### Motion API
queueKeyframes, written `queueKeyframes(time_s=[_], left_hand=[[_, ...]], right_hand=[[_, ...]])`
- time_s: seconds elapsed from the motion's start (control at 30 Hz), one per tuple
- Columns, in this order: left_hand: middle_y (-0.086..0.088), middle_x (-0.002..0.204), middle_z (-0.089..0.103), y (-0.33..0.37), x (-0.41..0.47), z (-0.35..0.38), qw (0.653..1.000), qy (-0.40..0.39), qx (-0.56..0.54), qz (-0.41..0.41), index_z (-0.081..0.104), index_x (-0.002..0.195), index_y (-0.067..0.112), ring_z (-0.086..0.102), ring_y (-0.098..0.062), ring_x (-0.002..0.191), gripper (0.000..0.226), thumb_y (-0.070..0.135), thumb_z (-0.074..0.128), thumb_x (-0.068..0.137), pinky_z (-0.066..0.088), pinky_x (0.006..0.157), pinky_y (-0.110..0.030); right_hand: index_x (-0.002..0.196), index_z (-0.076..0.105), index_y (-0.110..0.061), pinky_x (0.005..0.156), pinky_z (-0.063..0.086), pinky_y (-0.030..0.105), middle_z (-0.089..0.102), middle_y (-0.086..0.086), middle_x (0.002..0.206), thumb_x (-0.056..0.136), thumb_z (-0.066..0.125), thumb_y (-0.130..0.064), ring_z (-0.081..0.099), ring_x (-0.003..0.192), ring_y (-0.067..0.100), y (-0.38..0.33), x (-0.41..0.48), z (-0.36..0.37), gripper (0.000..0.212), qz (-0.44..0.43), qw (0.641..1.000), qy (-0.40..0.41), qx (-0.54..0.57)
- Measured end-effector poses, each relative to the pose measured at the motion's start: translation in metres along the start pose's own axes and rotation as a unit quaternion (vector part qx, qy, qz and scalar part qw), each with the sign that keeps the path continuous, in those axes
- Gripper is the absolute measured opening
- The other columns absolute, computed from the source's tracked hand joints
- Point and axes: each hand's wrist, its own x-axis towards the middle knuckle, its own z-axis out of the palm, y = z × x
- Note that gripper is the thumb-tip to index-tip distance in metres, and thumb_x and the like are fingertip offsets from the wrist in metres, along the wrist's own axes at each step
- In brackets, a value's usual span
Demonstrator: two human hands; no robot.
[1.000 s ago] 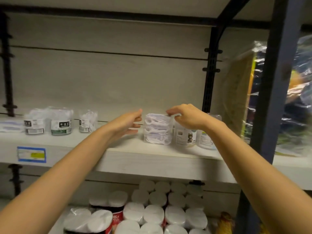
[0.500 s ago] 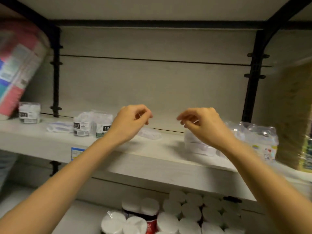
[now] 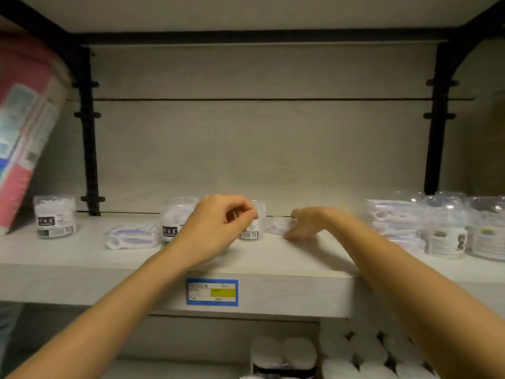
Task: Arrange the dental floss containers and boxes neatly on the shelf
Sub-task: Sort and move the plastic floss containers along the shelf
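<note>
Half a second earlier both my hands hung curled above the pale shelf board (image 3: 82, 258), holding nothing; now they had come down among the stock. My left hand (image 3: 216, 225) was loosely curled, thumb and forefinger pinched near the top of a small clear floss tub with a barcode label (image 3: 252, 224); whether it truly gripped it I could not tell. My right hand (image 3: 308, 222), blurred, lay low at about 3 o'clock of that tub, fingers spread down onto a flat clear floss-pick packet (image 3: 278, 225), touching it but not visibly closed on it. A second clear tub with a dark label (image 3: 175, 220) stood at 9 o'clock of my left hand, a flat packet (image 3: 131, 236) beyond it, another tub (image 3: 54, 217) further left. The stacked packets (image 3: 393, 220) and clear bottles (image 3: 448, 233), formerly beside my right wrist, now sat well apart at 3 o'clock. The blue-edged price tag (image 3: 212, 292) had shifted to centre.
</note>
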Motion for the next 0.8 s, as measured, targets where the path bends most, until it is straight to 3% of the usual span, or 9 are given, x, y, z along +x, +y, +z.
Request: queueKeyframes(time_s=[0.17,0.23,0.3,0.37,0.47,0.6,0.7,0.8], left_hand=[[0.008,0.075,0.067,-0.011,-0.001,-0.004,1.0,0.003,-0.011,0.013,0.07,0.087,0.018,0.059,-0.014,0.069,0.012,0.022,0.058,0.089,0.045,0.063,-0.021],[0.013,0.08,0.064,-0.014,-0.001,-0.005,0.999,0.01,0.003,0.033,0.068,0.095,0.02,0.058,-0.01,0.074,0.012,0.022,0.058,0.089,0.046,0.065,-0.017],[0.015,0.091,0.06,-0.016,-0.001,-0.004,0.997,0.0,0.019,0.076,0.063,0.107,0.021,0.054,-0.005,0.083,0.022,0.028,0.061,0.086,0.044,0.071,-0.013],[0.014,0.112,0.054,-0.016,-0.003,-0.001,0.99,-0.022,0.06,0.125,0.051,0.123,0.027,0.05,0.0,0.096,0.049,0.045,0.062,0.078,0.043,0.08,-0.015],[0.012,0.127,0.046,-0.014,-0.007,0.004,0.979,-0.013,0.088,0.182,0.037,0.134,0.03,0.045,0.0,0.112,0.074,0.056,0.062,0.07,0.044,0.089,-0.023],[0.007,0.12,0.055,-0.009,-0.014,0.006,0.97,0.041,0.053,0.236,0.04,0.128,0.025,0.048,-0.001,0.106,0.069,0.053,0.065,0.07,0.045,0.086,-0.023],[0.004,0.112,0.061,-0.008,-0.015,0.005,0.967,0.059,0.055,0.243,0.047,0.123,0.022,0.052,-0.003,0.099,0.065,0.054,0.065,0.07,0.045,0.083,-0.027],[0.01,0.107,0.061,-0.001,-0.011,0.006,0.978,0.049,0.018,0.202,0.053,0.122,0.023,0.053,-0.002,0.093,0.067,0.057,0.066,0.066,0.045,0.082,-0.023]], right_hand=[[0.116,0.057,-0.002,0.08,0.045,0.03,0.062,0.014,0.113,0.087,0.049,-0.05,0.061,0.099,0.03,0.002,-0.015,-0.007,0.057,0.014,0.999,0.043,0.01],[0.101,0.061,-0.005,0.074,0.048,0.027,0.064,0.009,0.097,0.089,0.048,-0.047,0.065,0.082,0.024,0.009,-0.034,-0.017,0.045,0.007,0.993,0.063,0.098],[0.092,0.06,-0.007,0.067,0.05,0.023,0.061,0.009,0.084,0.091,0.048,-0.043,0.061,0.066,0.019,0.015,-0.059,-0.026,0.038,-0.017,0.955,0.042,0.292],[0.101,0.064,-0.005,0.068,0.052,0.024,0.066,0.016,0.088,0.091,0.045,-0.042,0.062,0.066,0.02,0.018,-0.082,-0.031,0.042,-0.059,0.897,-0.012,0.439],[0.101,0.065,-0.006,0.059,0.049,0.022,0.07,0.017,0.086,0.087,0.042,-0.046,0.06,0.06,0.018,0.016,-0.106,-0.031,0.047,-0.12,0.839,-0.115,0.518],[0.099,0.064,-0.01,0.056,0.049,0.02,0.07,0.017,0.085,0.078,0.043,-0.053,0.057,0.058,0.016,0.012,-0.119,-0.023,0.052,-0.16,0.81,-0.164,0.54],[0.109,0.063,-0.015,0.064,0.054,0.019,0.071,0.012,0.101,0.08,0.04,-0.055,0.065,0.071,0.017,0.015,-0.127,-0.018,0.055,-0.189,0.824,-0.095,0.526],[0.127,0.046,-0.036,0.085,0.051,0.017,0.054,-0.016,0.129,0.075,0.059,-0.06,0.058,0.106,-0.002,0.031,-0.14,-0.011,0.059,-0.229,0.871,0.126,0.415]])
